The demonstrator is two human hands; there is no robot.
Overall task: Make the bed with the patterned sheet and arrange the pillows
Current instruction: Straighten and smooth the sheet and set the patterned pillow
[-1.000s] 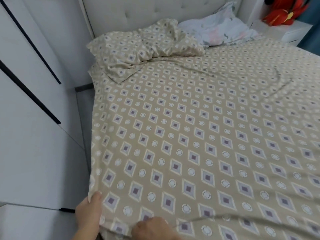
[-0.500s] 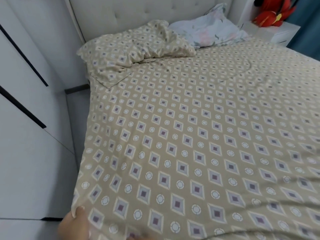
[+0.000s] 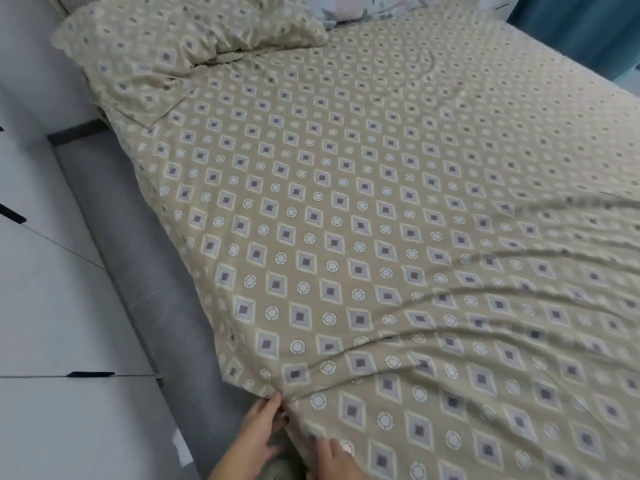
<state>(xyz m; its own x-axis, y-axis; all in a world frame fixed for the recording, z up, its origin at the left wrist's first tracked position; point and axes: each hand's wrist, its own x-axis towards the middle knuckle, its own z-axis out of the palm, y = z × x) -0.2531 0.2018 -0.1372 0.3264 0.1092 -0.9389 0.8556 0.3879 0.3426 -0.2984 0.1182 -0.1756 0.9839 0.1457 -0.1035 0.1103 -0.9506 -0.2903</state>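
A beige patterned sheet with diamonds and circles covers the bed. Long wrinkles fan out across it from the near left corner toward the right. My left hand pinches the sheet's edge at that near left corner. My right hand rests flat on the sheet just to the right of it, at the bottom edge of the view. A pillow in the same pattern lies crumpled at the far left. A pale floral pillow shows partly at the top edge.
The grey upholstered bed frame runs along the bed's left side. White cabinets with black handles stand close on the left, leaving a narrow gap. A teal curtain hangs at the far right.
The view has dropped toward the bed's left side. My left hand has gathered the sheet's near corner, and new wrinkles spread from it. The grey frame now shows below the sheet's edge.
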